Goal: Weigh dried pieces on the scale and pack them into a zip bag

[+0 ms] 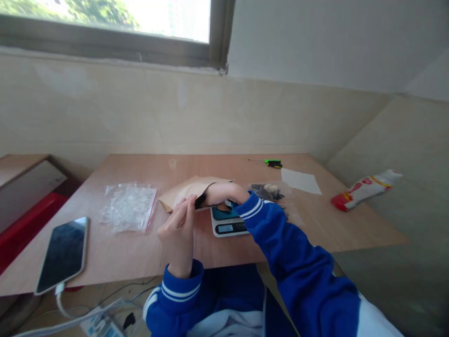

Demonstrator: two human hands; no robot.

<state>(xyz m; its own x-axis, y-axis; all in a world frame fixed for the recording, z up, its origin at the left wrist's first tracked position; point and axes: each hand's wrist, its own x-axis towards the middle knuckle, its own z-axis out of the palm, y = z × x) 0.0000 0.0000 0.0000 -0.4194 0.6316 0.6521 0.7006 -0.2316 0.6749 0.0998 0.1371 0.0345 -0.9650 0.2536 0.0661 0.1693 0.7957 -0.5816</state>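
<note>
Our left hand (178, 227) sensibly pinches the paper bag (187, 189), likely light and crushable, at its six-o'clock lip; our right hand (219, 193), inside, we can't judge.

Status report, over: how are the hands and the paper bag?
Left hand pinching the paper bag at its opening. Right hand reaching inside, fingers hidden. Right sleeve blocking part of the scale.

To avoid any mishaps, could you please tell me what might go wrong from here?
The left hand pinches the paper bag while the right hand is partly inside, so the bag might tear. The right sleeve, close by the scale, could nudge it. A tug on the cable could drag the phone off the table.
</note>
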